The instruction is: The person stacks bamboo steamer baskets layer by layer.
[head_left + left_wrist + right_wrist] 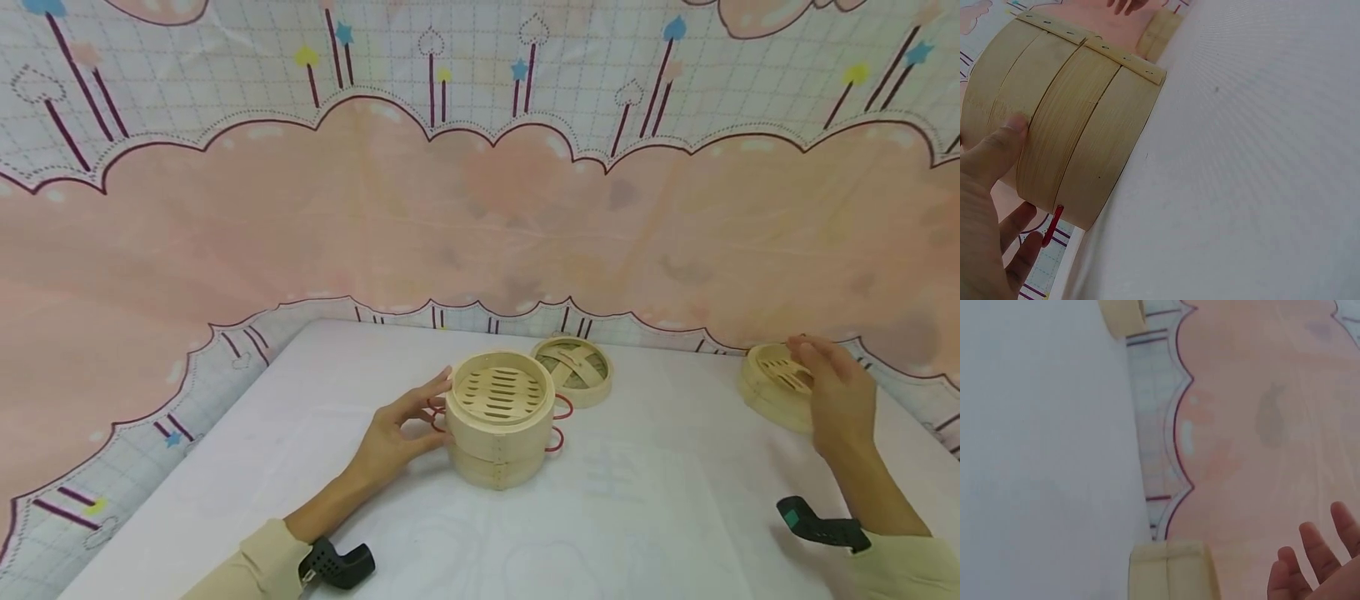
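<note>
A stack of two round bamboo steamer baskets [501,450] with red side loops stands upright on the white table, slats showing on top. My left hand [397,425] holds its left side, and in the left wrist view the thumb [999,147] presses on the wall of the bamboo steamer [1079,106]. Some of that hand's fingertips are hidden behind it. At the far right, my right hand [843,400] is beside another bamboo basket [772,396], partly covering it. In the right wrist view the fingers are extended and spread, apart from that basket [1172,572], holding nothing.
A round bamboo lid [573,371] with a woven cross top lies behind the stack, slightly right. The white table [637,517] ends at a patterned cloth backdrop [480,225]. A black device is on each wrist.
</note>
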`<action>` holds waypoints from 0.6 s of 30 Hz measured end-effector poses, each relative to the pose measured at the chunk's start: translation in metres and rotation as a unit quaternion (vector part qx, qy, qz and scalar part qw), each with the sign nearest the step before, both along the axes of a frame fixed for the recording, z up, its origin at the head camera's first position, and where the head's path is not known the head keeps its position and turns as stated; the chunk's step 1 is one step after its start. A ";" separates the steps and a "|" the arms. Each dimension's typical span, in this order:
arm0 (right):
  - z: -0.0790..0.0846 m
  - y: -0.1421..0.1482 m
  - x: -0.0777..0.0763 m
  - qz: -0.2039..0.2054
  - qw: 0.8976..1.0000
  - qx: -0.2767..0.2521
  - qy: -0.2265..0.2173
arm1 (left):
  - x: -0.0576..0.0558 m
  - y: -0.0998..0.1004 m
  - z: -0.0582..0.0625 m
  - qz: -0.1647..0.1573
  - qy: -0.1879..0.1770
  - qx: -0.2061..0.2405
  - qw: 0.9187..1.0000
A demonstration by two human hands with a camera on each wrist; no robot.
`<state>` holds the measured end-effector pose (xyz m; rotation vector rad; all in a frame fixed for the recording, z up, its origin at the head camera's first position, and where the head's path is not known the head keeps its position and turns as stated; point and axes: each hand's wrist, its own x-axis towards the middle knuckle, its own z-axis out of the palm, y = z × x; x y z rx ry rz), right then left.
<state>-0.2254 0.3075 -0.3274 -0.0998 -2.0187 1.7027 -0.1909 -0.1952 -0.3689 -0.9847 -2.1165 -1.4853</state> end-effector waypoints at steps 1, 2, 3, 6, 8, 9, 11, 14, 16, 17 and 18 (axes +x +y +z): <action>-0.002 0.004 0.001 0.003 0.999 -0.034 0.008 | 0.000 0.000 0.000 0.000 -0.001 0.000 1.000; -0.004 0.007 0.002 0.003 0.998 -0.058 0.011 | 0.000 0.000 -0.001 0.000 -0.003 0.001 1.000; -0.007 0.011 0.002 0.000 0.997 -0.077 0.009 | 0.001 0.000 -0.001 0.000 -0.004 0.001 1.000; -0.024 0.031 -0.007 -0.029 0.997 -0.068 -0.013 | 0.002 0.000 0.000 0.001 -0.009 0.000 1.000; -0.027 0.035 -0.010 -0.061 0.996 -0.050 -0.041 | 0.002 -0.001 0.000 0.003 -0.012 0.002 1.000; -0.028 0.036 -0.011 -0.073 0.995 -0.040 -0.054 | 0.002 -0.001 0.000 0.002 -0.012 0.003 1.000; -0.024 0.031 -0.006 -0.099 0.991 -0.021 -0.085 | 0.002 -0.001 0.000 0.002 -0.012 0.005 1.000; -0.024 0.029 0.000 -0.140 0.981 0.015 -0.135 | 0.002 -0.001 0.000 0.000 -0.013 0.006 1.000; -0.029 0.031 0.002 -0.158 0.976 0.021 -0.150 | 0.002 0.000 0.000 -0.001 -0.012 0.004 1.000; -0.032 0.032 0.002 -0.165 0.974 0.023 -0.155 | 0.002 0.000 0.000 -0.001 -0.011 0.003 1.000; -0.034 0.034 0.002 -0.171 0.972 0.023 -0.159 | 0.002 0.000 0.000 -0.001 -0.011 0.002 1.000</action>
